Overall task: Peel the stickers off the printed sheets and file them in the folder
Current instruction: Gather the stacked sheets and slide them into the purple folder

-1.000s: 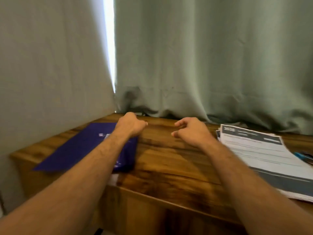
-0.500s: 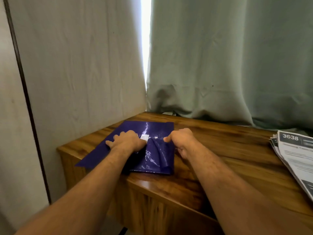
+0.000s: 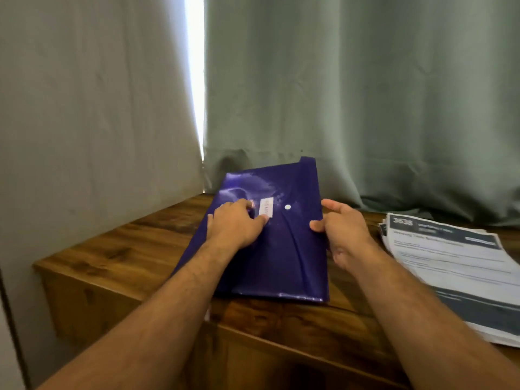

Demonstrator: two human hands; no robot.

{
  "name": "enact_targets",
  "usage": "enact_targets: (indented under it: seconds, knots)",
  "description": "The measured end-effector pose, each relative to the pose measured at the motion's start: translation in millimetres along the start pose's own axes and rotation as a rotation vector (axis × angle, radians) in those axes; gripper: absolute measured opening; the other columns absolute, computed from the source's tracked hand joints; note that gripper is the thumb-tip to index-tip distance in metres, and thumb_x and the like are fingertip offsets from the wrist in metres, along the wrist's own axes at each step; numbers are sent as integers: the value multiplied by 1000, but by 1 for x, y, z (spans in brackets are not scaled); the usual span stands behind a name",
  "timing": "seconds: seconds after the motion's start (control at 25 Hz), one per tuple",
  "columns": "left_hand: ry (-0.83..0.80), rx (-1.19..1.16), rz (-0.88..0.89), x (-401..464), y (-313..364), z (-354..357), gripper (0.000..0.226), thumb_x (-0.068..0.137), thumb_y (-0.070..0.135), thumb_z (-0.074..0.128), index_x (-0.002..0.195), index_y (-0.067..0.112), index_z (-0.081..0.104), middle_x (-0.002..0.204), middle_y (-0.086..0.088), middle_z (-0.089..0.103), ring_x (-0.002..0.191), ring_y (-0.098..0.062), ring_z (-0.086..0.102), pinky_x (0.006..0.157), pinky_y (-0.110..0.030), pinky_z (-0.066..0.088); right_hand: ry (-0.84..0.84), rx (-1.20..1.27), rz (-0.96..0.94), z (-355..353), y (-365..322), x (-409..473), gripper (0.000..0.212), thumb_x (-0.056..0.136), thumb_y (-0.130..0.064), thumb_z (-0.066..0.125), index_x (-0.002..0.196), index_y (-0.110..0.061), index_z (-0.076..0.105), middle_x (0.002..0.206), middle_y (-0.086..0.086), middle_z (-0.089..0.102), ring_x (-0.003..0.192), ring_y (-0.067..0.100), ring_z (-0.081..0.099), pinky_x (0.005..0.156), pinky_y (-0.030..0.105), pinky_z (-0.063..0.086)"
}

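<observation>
A dark blue snap folder [image 3: 281, 249] lies on the wooden tabletop [image 3: 118, 249], near the far left corner by the curtain. Its far end is tipped up a little off the wood. The left hand [image 3: 235, 226] rests on top of the folder with its fingers bent down, pressing next to a small white label [image 3: 266, 206]. Just beside the label is a white snap button [image 3: 287, 207]. The right hand [image 3: 342, 229] has its grip around the folder's right edge, thumb on top and fingers curled under.

The printed sheets [image 3: 455, 266] sit in a stack on the right side of the tabletop, apart from the folder. No hand touches them. I cannot tell if any stickers are on them, because the print is blurry.

It looks like the job is near its start. The folder looks shut and needs opening. The stickers look not yet peeled, and the sheets are not yet filed inside.
</observation>
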State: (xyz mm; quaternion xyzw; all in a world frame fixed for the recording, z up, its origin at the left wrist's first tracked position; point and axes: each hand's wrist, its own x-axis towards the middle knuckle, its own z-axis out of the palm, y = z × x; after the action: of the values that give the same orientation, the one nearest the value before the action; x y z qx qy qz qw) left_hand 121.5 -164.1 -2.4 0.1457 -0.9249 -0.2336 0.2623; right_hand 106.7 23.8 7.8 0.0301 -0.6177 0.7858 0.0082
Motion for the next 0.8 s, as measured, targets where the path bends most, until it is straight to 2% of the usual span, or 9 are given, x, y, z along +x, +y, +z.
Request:
enact_targets:
  seconds: [0.16,0.24,0.36,0.48,0.56,0.68,0.72,0.8]
  knots:
    - [-209,79,10,-16,35,46,56,88,57,61,135,29,53,141,-2,55,133,-28,48,115,-49,31,106,-506,-140,-49,11,-3,52,80,4,64,124,-24,60,121,4,66,101,19,65,84,34,56]
    - [-312,110,-19,-23,40,63,55,90,59,57,137,30,52,145,-1,52,135,-26,46,118,-52,24,109,-753,-191,-62,16,-8,47,81,-2,62,123,-25,60,124,3,64,107,20,63,87,25,49]
    - [-327,99,-5,-25,41,70,50,94,55,56,138,30,53,144,0,53,135,-24,46,120,-53,19,61,-1014,-188,-69,19,-13,38,84,-9,58,118,-27,63,122,4,62,106,22,61,75,23,42]
    - [-322,53,28,-25,36,70,41,99,44,53,137,30,54,143,1,54,135,-24,47,120,-50,19,50,-1100,-211,-69,18,-16,32,85,-17,61,115,-26,65,119,5,63,105,23,61,79,28,48]
    - [-324,34,45,-24,32,71,36,101,29,48,137,29,55,143,-1,55,133,-25,48,120,-49,25,53,-1179,-250,-66,17,-16,27,87,-33,67,113,-23,67,117,4,66,107,23,61,86,31,50]
    - [-358,27,26,-25,34,67,41,97,17,47,135,28,56,141,-2,55,128,-25,51,110,-45,41,30,-1338,-274,-59,19,-15,58,74,-65,71,111,-20,67,112,0,68,108,23,61,85,33,50]
    - [-384,58,21,-22,37,65,40,97,17,47,134,27,57,140,-1,55,125,-24,52,107,-44,44,11,-1415,-278,-56,18,-14,64,70,-69,72,109,-18,65,109,1,67,106,24,62,83,34,51]
    - [-437,146,5,-11,47,62,36,98,21,47,133,22,57,140,-3,54,123,-25,53,105,-43,45,-37,-1560,-299,-48,13,-10,56,73,-63,73,102,-18,60,106,2,63,104,26,62,76,34,47]
